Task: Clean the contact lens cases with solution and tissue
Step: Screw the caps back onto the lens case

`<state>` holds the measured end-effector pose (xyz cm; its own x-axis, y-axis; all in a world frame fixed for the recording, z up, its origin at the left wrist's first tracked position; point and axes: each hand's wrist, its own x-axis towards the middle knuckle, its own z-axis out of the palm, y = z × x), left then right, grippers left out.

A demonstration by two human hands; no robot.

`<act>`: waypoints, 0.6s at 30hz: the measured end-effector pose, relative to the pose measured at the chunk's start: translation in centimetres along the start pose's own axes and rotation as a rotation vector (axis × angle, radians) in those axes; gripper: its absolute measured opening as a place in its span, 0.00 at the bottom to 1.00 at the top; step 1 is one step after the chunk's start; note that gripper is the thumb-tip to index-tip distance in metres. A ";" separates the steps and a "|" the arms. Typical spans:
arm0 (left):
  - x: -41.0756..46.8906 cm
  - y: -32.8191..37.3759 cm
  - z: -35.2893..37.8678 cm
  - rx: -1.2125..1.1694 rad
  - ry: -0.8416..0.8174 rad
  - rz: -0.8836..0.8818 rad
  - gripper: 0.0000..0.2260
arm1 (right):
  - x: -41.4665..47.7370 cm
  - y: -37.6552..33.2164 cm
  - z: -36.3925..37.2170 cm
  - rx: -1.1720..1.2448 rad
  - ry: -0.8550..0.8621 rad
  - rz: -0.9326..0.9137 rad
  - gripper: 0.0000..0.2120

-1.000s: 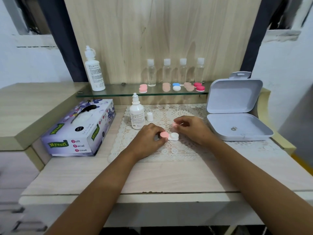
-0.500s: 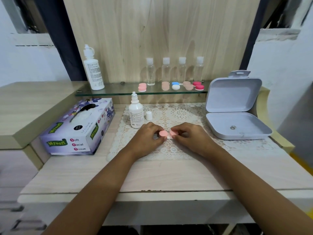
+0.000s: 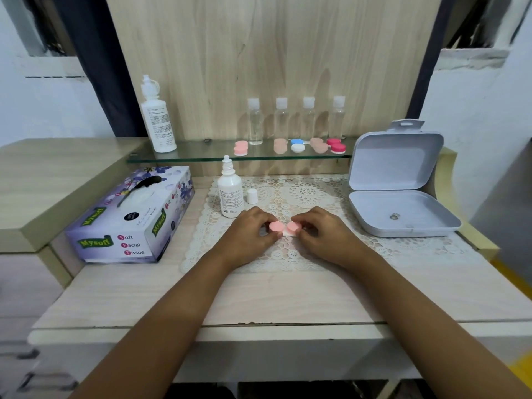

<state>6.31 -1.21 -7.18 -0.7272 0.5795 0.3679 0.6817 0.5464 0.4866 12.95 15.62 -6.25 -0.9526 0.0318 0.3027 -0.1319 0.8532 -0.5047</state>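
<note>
The contact lens case (image 3: 287, 232), white with two pink caps, sits on the lace mat (image 3: 316, 197) at the middle of the counter (image 3: 259, 298). The left grip (image 3: 247, 234) pinches the left pink cap (image 3: 276, 226) with curled fingers; the right grip (image 3: 325, 237) pinches the right pink cap (image 3: 294, 226) likewise. Just behind the left grip stands the uncapped solution bottle (image 3: 229, 194), its small white cap (image 3: 252, 196) beside it. The tissue box (image 3: 132, 217) lies to the left, an open grey box (image 3: 400, 208) to the right.
</note>
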 end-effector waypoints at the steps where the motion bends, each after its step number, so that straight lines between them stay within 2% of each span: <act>1: 0.0 0.0 0.0 -0.001 0.000 0.000 0.11 | 0.0 0.1 0.0 -0.009 0.002 0.000 0.12; 7: -0.1 0.0 0.0 0.003 0.001 0.008 0.12 | 0.1 0.1 0.3 0.012 0.059 0.033 0.15; 12: 0.0 0.0 0.0 0.001 -0.003 0.006 0.11 | -0.2 0.0 0.1 0.089 -0.011 -0.049 0.23; 18: 0.0 0.0 0.0 0.004 -0.004 0.005 0.11 | -0.1 0.2 0.2 0.062 0.037 -0.045 0.20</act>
<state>6.30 -1.20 -7.19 -0.7234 0.5845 0.3674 0.6857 0.5459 0.4815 13.00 15.68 -6.50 -0.9348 0.0144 0.3549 -0.1918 0.8206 -0.5384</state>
